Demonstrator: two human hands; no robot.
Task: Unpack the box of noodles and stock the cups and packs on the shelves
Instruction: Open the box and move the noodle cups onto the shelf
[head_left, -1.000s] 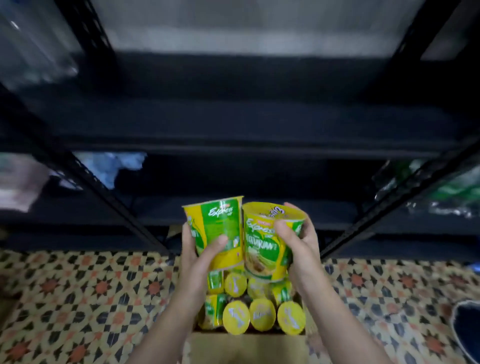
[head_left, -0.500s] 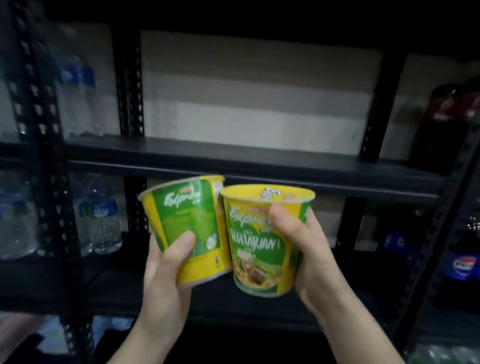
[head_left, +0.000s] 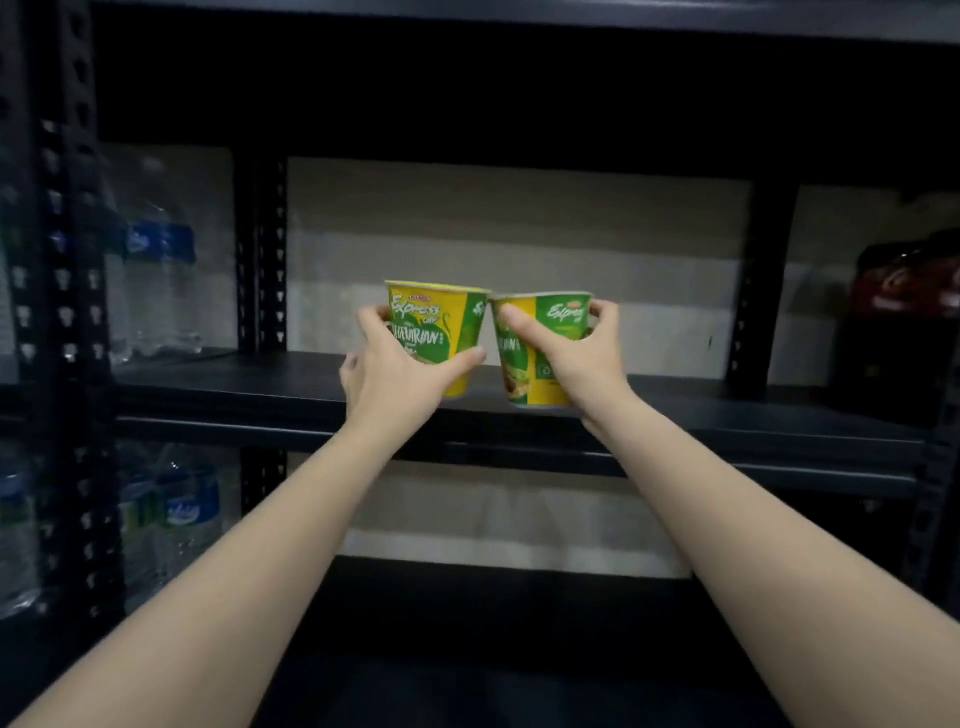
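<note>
Yellow-and-green noodle cups fill both your hands, held side by side over the black metal shelf (head_left: 260, 387) straight ahead at twelve o'clock. Your left hand (head_left: 395, 374) wraps the left cup (head_left: 439, 332), thumb across the front near its lower right and fingers curled around the far left side; the print reads "Express" and "Vegetarian". Your right hand (head_left: 576, 358) grips the right cup (head_left: 535, 358), thumb laid over its front and fingers hooked round the rim at the far right. The two cups touch or nearly touch at their rims, each tipped slightly outward at the top. Both sit low at the shelf board, but whether their bases rest on it you cannot tell. At nine o'clock, beyond the perforated upright (head_left: 67, 291), stand blurred water bottles (head_left: 161, 280) with blue labels, and more on the level below. At three o'clock a dark bottle (head_left: 904, 291) with red on it stands on the same shelf.
</note>
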